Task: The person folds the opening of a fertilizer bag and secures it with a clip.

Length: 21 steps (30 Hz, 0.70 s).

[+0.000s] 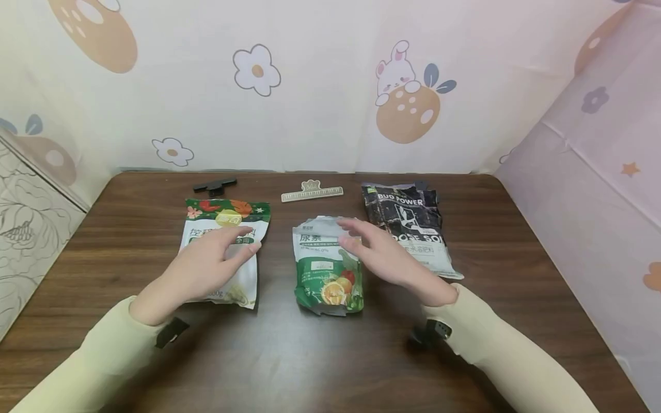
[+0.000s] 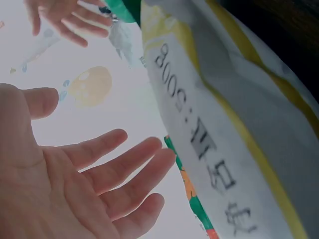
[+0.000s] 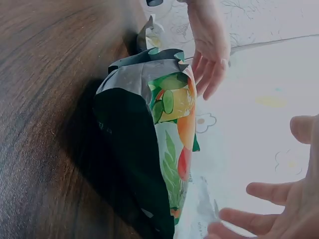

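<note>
Three flat plastic pouches lie on the brown table. Above the white left pouch, which has a green and red top band, hovers my left hand, fingers extended and holding nothing. The left wrist view shows those fingers spread beside the pouch's white side. My right hand is over the upper right edge of the middle green-and-white pouch with fruit pictures. In the right wrist view its fingers are apart from the pouch. Behind that hand is a black-and-white pouch with "BUD POWER" printed on it.
A black clip lies at the back left of the table. A pale, ruler-marked clip is at the back middle. A patterned curtain borders the table's back edge.
</note>
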Tool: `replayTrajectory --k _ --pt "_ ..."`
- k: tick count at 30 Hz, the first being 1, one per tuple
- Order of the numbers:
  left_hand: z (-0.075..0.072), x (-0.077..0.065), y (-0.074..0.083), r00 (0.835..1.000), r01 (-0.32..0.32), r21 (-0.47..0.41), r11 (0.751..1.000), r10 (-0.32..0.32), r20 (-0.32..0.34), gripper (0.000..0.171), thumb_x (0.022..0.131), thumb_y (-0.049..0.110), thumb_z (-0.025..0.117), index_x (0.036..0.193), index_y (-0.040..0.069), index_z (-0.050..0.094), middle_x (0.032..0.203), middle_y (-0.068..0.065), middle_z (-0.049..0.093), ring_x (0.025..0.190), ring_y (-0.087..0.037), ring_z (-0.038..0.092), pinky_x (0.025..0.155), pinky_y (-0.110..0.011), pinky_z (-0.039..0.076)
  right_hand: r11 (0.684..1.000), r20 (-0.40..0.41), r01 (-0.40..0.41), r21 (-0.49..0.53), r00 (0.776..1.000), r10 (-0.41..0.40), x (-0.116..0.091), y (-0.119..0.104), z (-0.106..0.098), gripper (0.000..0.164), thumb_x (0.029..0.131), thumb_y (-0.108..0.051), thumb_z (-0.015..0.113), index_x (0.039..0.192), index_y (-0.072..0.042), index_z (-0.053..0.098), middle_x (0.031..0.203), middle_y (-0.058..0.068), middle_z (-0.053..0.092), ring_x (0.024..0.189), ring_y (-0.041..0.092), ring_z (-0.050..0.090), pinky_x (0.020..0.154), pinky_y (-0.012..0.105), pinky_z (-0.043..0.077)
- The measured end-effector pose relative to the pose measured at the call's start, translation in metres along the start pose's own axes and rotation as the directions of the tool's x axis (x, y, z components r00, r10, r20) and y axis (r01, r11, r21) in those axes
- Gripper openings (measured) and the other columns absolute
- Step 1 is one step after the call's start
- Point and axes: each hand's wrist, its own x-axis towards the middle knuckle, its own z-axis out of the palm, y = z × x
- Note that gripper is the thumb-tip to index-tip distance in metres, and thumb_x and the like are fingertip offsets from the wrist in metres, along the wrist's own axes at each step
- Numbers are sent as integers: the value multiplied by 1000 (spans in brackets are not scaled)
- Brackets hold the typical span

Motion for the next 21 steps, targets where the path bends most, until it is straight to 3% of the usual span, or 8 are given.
replayTrajectory --k 5,9,11,15,20,21 --pt "-10 -4 -10 998 37 -94 995 -32 51 66 103 59 37 144 10 51 142 -12 54 125 -34 54 100 -58 41 990 27 -65 128 998 62 7 -3 3 56 103 -50 47 148 -18 46 147 4 51 127 30 54 104 54 40" --pt "-19 -7 -18 989 104 -204 973 -80 123 67 103 60 35 148 11 46 146 -13 51 131 -35 49 103 -59 37 965 73 -111 238 993 96 11 -9 4 58 102 -54 45 149 -20 45 147 7 49 119 31 60 99 51 45" --pt "-23 -9 -21 981 148 -287 946 -103 166 68 103 60 34 150 11 43 145 -15 51 135 -38 44 103 -63 34 951 97 -131 281 989 108 13 -12 5 59 102 -54 45 150 -20 43 148 8 49 114 33 63 98 50 47" --pt "-28 -9 -28 966 227 -458 860 -137 221 66 104 57 36 149 10 44 137 -18 57 133 -38 43 100 -69 30 930 144 -159 332 983 117 16 -17 5 59 103 -52 45 152 -20 40 149 9 44 114 36 63 98 49 46" --pt "-31 -7 -41 966 242 -565 789 -139 220 65 105 54 34 145 4 46 136 -23 55 134 -41 39 104 -72 16 916 184 -158 368 978 95 24 -27 9 56 104 -47 44 151 -18 40 150 11 42 125 33 56 99 45 48" --pt "-32 -7 -43 963 255 -591 765 -141 232 66 105 54 34 146 3 44 138 -24 53 136 -42 36 102 -76 13 916 188 -157 369 978 92 25 -29 10 55 105 -47 45 151 -17 40 150 11 43 126 32 55 98 45 48"
